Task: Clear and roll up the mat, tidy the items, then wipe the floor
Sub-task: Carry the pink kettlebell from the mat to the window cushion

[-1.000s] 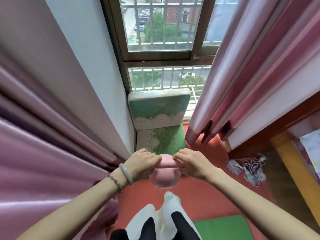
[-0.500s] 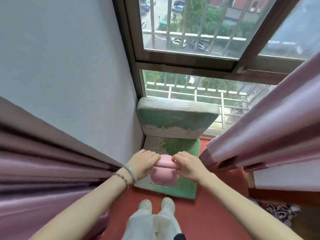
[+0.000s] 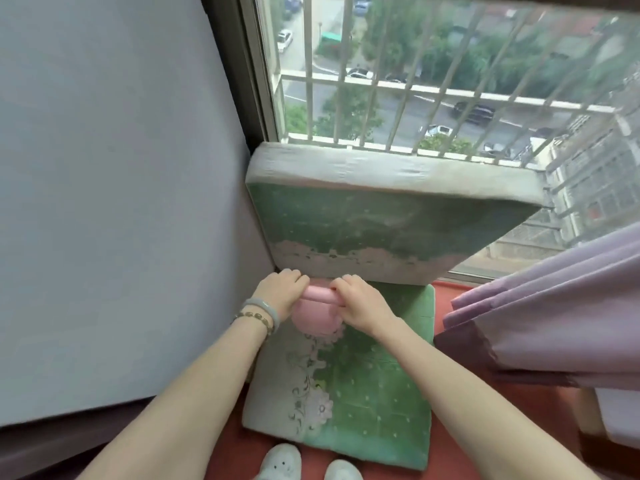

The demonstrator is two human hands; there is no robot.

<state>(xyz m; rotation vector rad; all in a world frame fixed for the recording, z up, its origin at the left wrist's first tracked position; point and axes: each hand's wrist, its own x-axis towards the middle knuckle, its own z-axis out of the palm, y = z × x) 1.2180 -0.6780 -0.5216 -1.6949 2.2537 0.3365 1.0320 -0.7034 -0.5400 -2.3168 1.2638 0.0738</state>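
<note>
Both hands on one pink item (image 3: 316,322): left hand (image 3: 281,293) and right hand (image 3: 360,303) each curled over its top bar, knuckles up, fingertips hidden on the far side. Rounded body below the bar is partly covered by the wrists; exact shape hard to make out. It sits over the far end of the flat green cushion (image 3: 367,396), just before the upright cushion (image 3: 381,220) tilted against the barred window (image 3: 415,91). Cannot tell if it touches the flat cushion. Grey wall (image 3: 121,202) close on the left; purple curtain (image 3: 554,306) crowds the right, cut by the frame. Red floor (image 3: 502,427) shows only in a narrow strip. White shoes (image 3: 281,462) cropped at the bottom edge.
</note>
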